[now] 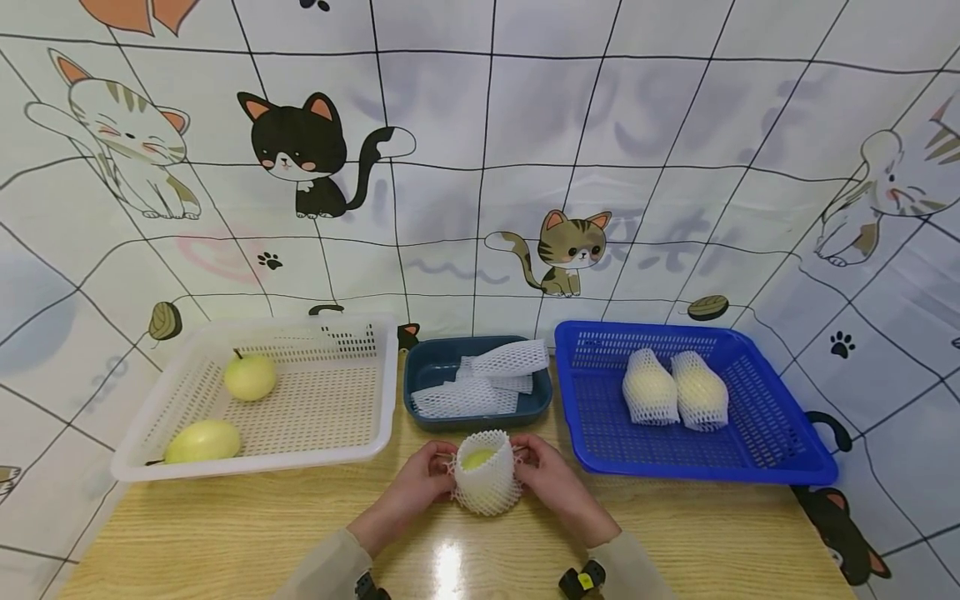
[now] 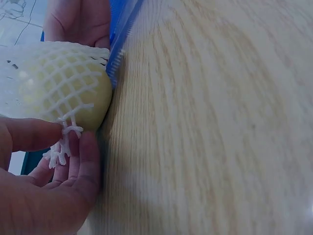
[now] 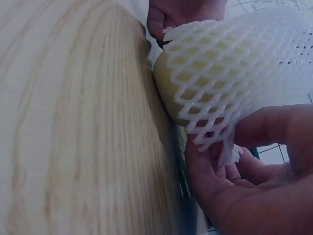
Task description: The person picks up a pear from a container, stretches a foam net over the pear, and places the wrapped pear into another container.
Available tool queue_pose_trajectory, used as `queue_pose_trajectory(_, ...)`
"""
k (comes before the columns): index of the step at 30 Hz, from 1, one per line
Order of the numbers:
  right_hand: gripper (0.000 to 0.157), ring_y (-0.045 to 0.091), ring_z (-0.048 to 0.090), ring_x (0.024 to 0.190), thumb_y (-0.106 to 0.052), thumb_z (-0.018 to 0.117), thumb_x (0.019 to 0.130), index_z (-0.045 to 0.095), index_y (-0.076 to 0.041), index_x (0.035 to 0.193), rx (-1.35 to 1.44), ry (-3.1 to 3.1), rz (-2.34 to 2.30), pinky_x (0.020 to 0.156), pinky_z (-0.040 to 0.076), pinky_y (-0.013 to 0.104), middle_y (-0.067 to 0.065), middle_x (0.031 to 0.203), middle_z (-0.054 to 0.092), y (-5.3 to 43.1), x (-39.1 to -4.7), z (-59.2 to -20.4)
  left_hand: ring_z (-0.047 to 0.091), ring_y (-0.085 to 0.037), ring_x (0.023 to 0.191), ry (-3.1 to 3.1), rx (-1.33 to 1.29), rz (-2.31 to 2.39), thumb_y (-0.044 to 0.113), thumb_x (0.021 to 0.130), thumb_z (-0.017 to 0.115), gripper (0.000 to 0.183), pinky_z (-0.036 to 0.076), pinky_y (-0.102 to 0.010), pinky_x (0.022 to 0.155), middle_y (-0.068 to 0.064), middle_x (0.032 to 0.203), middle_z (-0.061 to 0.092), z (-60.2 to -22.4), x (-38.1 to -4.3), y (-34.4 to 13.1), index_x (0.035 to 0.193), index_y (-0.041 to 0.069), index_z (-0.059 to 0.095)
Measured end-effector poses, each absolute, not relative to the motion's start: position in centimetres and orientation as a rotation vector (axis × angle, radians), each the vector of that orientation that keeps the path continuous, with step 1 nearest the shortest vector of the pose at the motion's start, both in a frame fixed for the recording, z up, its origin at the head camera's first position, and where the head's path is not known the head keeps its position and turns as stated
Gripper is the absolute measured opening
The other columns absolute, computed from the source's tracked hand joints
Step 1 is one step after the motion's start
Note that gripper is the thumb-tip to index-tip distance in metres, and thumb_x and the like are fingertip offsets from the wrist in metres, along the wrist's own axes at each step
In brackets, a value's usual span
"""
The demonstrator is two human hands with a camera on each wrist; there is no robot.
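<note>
1. A yellow-green pear (image 1: pixel 477 459) sits between my left grip (image 1: pixel 420 475) and my right grip (image 1: pixel 553 477), inside a white foam net (image 1: pixel 491 490); the net's open mouth rises above it, and the pear's lower end shows bare below the net's edge.
2. My left grip pinches loose strands at that lower edge between thumb and fingers.
3. My right grip pinches the edge on the opposite side in the same way.
4. Just beyond both grips, a dark teal bin (image 1: pixel 431 367) holds spare nets (image 1: pixel 467 398) in a loose pile.
5. Out past my left grip, a white basket (image 1: pixel 322 408) carries two bare pears (image 1: pixel 250 379), well apart.
6. Out past my right grip, a blue basket (image 1: pixel 600 421) carries two netted pears (image 1: pixel 649 387), side by side.
7. Below the grips spreads the wood-grained counter (image 1: pixel 262 525); beyond the baskets rises a cat-printed backdrop (image 1: pixel 435 100).
</note>
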State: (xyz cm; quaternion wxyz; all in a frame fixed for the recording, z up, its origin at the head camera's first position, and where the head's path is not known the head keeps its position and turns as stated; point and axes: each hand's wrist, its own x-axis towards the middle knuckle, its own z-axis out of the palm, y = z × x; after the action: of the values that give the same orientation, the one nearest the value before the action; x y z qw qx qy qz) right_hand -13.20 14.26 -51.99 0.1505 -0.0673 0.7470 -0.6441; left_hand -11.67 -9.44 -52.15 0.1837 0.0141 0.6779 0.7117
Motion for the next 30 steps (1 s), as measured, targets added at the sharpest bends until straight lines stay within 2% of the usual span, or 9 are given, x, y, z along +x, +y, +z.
queue_pose_trajectory(11,0.043,0.019,0.055,0.089,0.009,0.057,0.085,0.053,0.012,0.128,-0.367,2.328,-1.69,0.071,0.046,0.024,0.013,0.105,0.062,14.28,-13.43,-52.27,0.053,-0.016,0.073,2.122,0.192,1.882,-0.014,0.08,0.061,0.057,0.048,-0.027,0.06,-0.01,0.096,0.057,-51.94,-11.94,-9.31,0.134,-0.012,0.047)
queue_pose_trajectory(17,0.047,0.02,0.058,0.089,0.01,0.057,0.085,0.056,0.008,0.132,-0.434,2.481,-1.503,0.072,0.048,0.026,0.011,0.103,0.064,14.18,-13.53,-51.83,0.052,-0.017,0.075,2.29,0.252,1.722,-0.013,0.079,0.066,0.063,0.047,-0.025,0.059,-0.008,0.091,0.057,-51.82,-12.09,-9.5,0.138,-0.004,0.05)
queue_pose_trajectory(21,0.046,0.022,0.06,0.094,0.009,0.059,0.085,0.058,0.005,0.131,-0.482,2.577,-1.379,0.077,0.051,0.032,0.01,0.105,0.065,14.12,-13.59,-51.66,0.053,-0.018,0.074,2.385,0.291,1.625,-0.013,0.078,0.067,0.064,0.047,-0.025,0.06,-0.007,0.089,0.058,-52.24,-12.39,-9.59,0.138,0.002,0.052)
queue_pose_trajectory(24,0.04,0.024,0.059,0.1,0.008,0.062,0.085,0.061,0.003,0.124,-0.511,2.67,-1.302,0.084,0.051,0.04,0.01,0.108,0.064,14.04,-13.67,-51.64,0.053,-0.017,0.071,2.432,0.307,1.583,-0.012,0.078,0.068,0.063,0.047,-0.026,0.059,-0.006,0.088,0.057,-52.38,-12.53,-9.6,0.137,0.004,0.054)
queue_pose_trajectory(30,0.033,0.029,0.059,0.104,0.007,0.066,0.084,0.064,-0.001,0.116,-0.557,2.809,-1.121,0.089,0.051,0.05,0.012,0.108,0.063,13.78,-13.86,-51.83,0.051,-0.012,0.07,2.59,0.414,1.449,-0.009,0.076,0.072,0.057,0.045,-0.026,0.062,-0.003,0.082,0.056,-52.53,-12.7,-9.58,0.13,0.005,0.059)
